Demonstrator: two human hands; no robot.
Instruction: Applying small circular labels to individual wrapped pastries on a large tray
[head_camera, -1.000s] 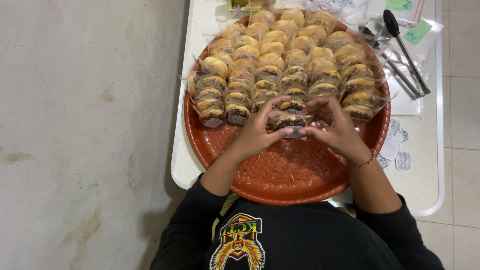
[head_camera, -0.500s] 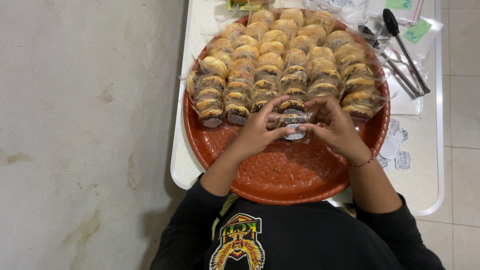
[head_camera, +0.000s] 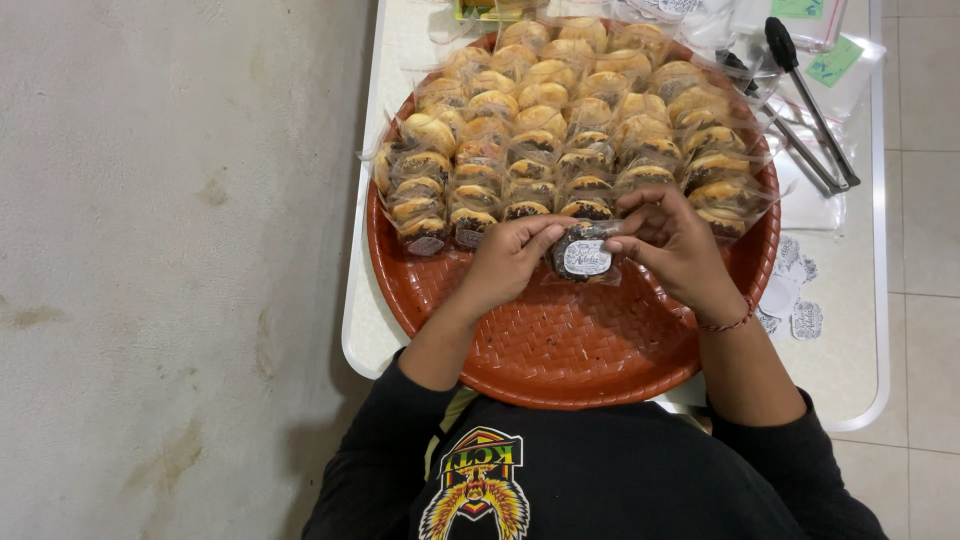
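A small wrapped pastry (head_camera: 584, 252) is held between both hands just above the bare near part of the round orange woven tray (head_camera: 560, 350). The left hand (head_camera: 505, 262) is curled, its fingertips pinching the packet's left edge; the right hand (head_camera: 672, 240) is likewise partly closed, thumb and fingers gripping the right edge. The packet is kept flat and face-up, apparently so that the round white sticker (head_camera: 587, 258) on its clear wrapper can be pressed or checked.

The far half of the tray is filled with rows of similar clear-wrapped pastries (head_camera: 560, 130), overlapped like tiles and leaning toward the far rim, which seems to save room and leaves the near half free as a working area. The front row sits touching the held packet's far side.

The tray rests on a white table (head_camera: 860, 330), overhanging its near edge. Near the table's right edge, loose white scalloped stickers (head_camera: 795, 305) lie beside the tray. At the far right corner, black-handled tongs (head_camera: 810, 100) lie on clear bags with green labels (head_camera: 835, 60).
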